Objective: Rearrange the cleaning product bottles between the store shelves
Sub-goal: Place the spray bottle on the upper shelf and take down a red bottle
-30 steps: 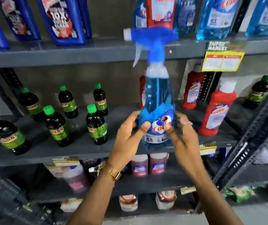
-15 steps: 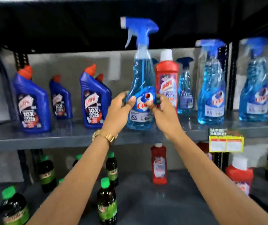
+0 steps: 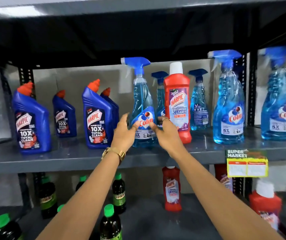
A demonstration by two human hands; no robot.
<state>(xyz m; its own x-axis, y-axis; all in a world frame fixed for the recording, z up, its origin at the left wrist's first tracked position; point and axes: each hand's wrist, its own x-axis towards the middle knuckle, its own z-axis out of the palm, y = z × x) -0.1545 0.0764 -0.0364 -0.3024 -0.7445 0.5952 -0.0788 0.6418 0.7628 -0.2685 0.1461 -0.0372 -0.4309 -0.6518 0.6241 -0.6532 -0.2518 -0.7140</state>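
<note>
A blue Colin spray bottle (image 3: 141, 103) stands upright on the upper grey shelf (image 3: 80, 158), just left of a red Harpic bathroom cleaner bottle (image 3: 177, 104). My left hand (image 3: 124, 132) and my right hand (image 3: 166, 134) hover in front of the spray bottle's base, fingers spread, a little apart from it. Neither hand holds anything. Other Colin spray bottles (image 3: 228, 104) stand to the right and behind. Blue Harpic toilet cleaner bottles (image 3: 31, 122) stand at the left of the same shelf.
On the lower shelf (image 3: 147, 220) stand dark bottles with green caps (image 3: 110, 222) at the left and red Harpic bottles (image 3: 171, 189) at the right. A yellow price tag (image 3: 247, 164) hangs on the upper shelf's front edge. Black slotted uprights (image 3: 252, 90) divide the shelving.
The spray bottle was carried up from the lower shelf, set down on the upper shelf, and both hands have let go and drawn slightly back.
</note>
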